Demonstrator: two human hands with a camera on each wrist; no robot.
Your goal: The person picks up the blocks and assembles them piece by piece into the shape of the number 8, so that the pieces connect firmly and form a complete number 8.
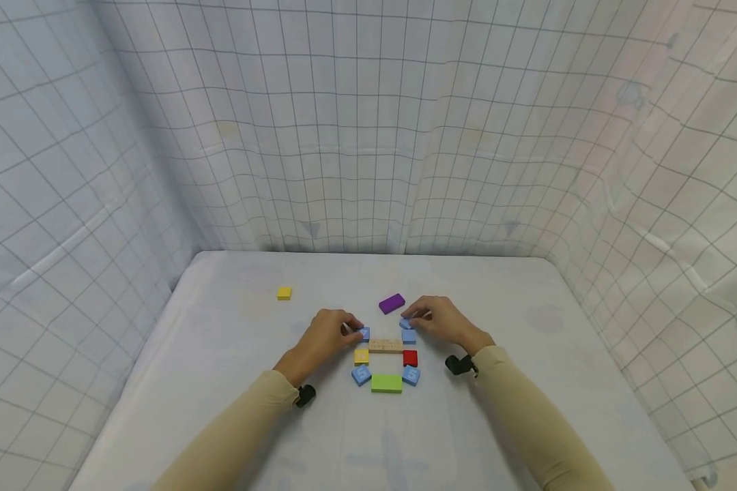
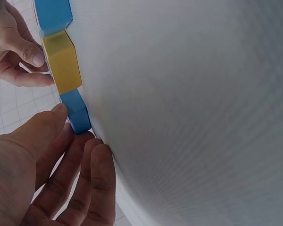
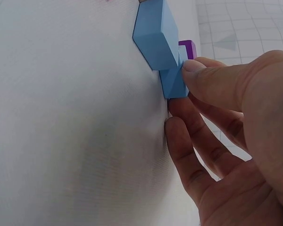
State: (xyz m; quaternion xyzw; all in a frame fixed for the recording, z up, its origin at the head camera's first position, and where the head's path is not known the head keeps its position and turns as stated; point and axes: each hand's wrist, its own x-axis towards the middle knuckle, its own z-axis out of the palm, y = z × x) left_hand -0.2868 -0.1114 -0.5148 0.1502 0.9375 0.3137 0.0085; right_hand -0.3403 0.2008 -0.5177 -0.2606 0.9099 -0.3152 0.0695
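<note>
My left hand (image 1: 330, 334) pinches a small blue block (image 1: 365, 334) at the left end of a plain wooden block (image 1: 385, 346). In the left wrist view its thumb and fingertips lie on the sides of that blue block (image 2: 78, 114). My right hand (image 1: 440, 319) pinches another blue block (image 1: 406, 323), just behind a second blue block (image 1: 409, 337). The right wrist view shows the thumb on the pinched block's edge (image 3: 173, 84), with the other blue block (image 3: 153, 35) beside it. Behind them lies a purple block (image 1: 392, 303).
Nearer me are a yellow block (image 1: 361, 356) at left, a red block (image 1: 410, 358) at right, and a green block (image 1: 386, 383) between two tilted blue blocks, the left (image 1: 361, 375) and right (image 1: 411, 375). Farther left lies another yellow block (image 1: 284, 293). Gridded curtains (image 1: 368, 136) surround the white table (image 1: 221, 409).
</note>
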